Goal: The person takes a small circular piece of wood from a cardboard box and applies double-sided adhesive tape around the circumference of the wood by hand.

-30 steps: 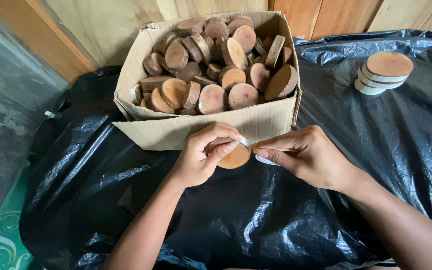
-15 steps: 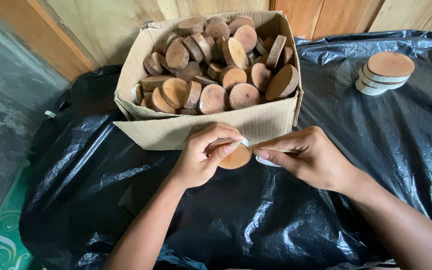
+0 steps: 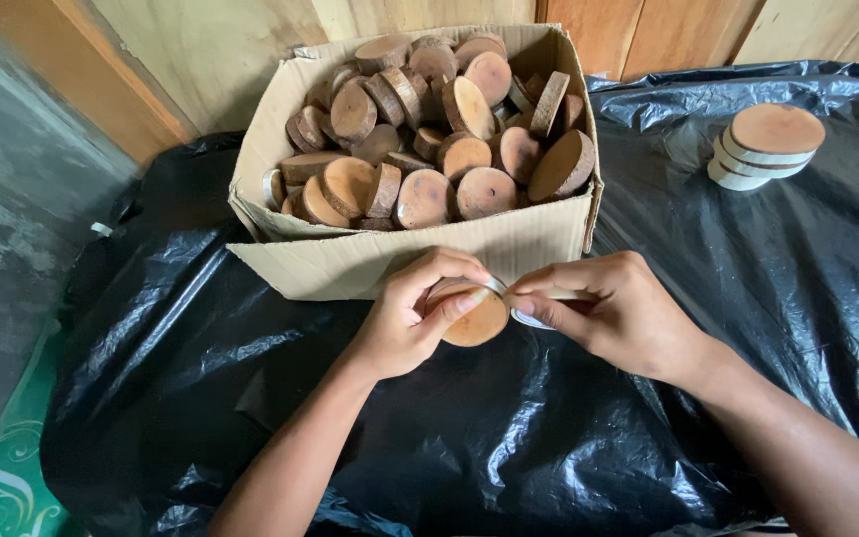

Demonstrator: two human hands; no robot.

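at the far left a grey floor (image 3: 12, 229) runs beside a strip of green patterned mat (image 3: 2, 487). a black plastic sheet (image 3: 201, 378) covers the worktop from there to the right edge. on the sheet, left of centre and at the back, stands an open cardboard box (image 3: 370, 261) with its front flap folded down. it is heaped with round wooden slices (image 3: 429, 129), bark-edged, some lying flat and others standing on edge or leaning on one another. just in front of the box, above the sheet, the left hand (image 3: 412, 323) is curled closed around one wooden disc (image 3: 479, 320), fingers over its rim and thumb on its face. touching it from the right, the right hand (image 3: 613, 313) is pinched shut on a strip of pale tape (image 3: 534, 298) that runs to the disc's edge. further right, well apart from the hands, a small stack of pale-edged discs (image 3: 766, 147) sits on the sheet. wooden panels (image 3: 648, 30) line the wall behind.
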